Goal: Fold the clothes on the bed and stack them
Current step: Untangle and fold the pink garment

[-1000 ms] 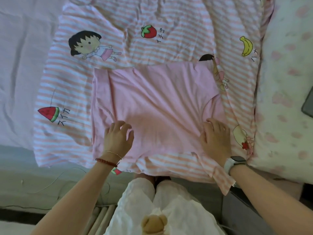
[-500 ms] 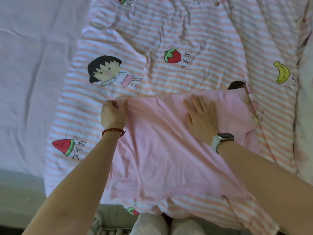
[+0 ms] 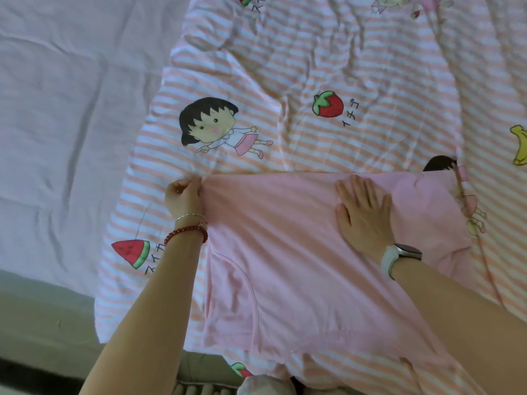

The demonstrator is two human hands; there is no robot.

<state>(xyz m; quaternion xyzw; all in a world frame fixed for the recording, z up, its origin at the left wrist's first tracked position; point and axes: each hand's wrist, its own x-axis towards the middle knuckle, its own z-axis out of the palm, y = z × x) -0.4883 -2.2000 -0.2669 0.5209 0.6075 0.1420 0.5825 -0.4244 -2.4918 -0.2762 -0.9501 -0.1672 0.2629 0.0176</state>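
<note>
While spread flat on striped cartoon-print quilt point(image 3: 285, 67), pink t-shirt point(image 3: 299, 266) lies near bed's front edge, hem closest, far edge straight across. Left hand point(image 3: 184, 196), fingers curled, pinching shirt's far-left corner; red bead bracelet point(image 3: 186, 233) and thin bangle on that wrist. Right hand point(image 3: 363, 212) flat, fingers straight, pressing on shirt near far edge; white-strap smartwatch point(image 3: 400, 256) on wrist. Beyond shirt: printed cartoon girl point(image 3: 214, 125), strawberry point(image 3: 328, 104). Watermelon print point(image 3: 132, 252) left of left forearm. Pale lilac sheet point(image 3: 57, 109) further left.
</note>
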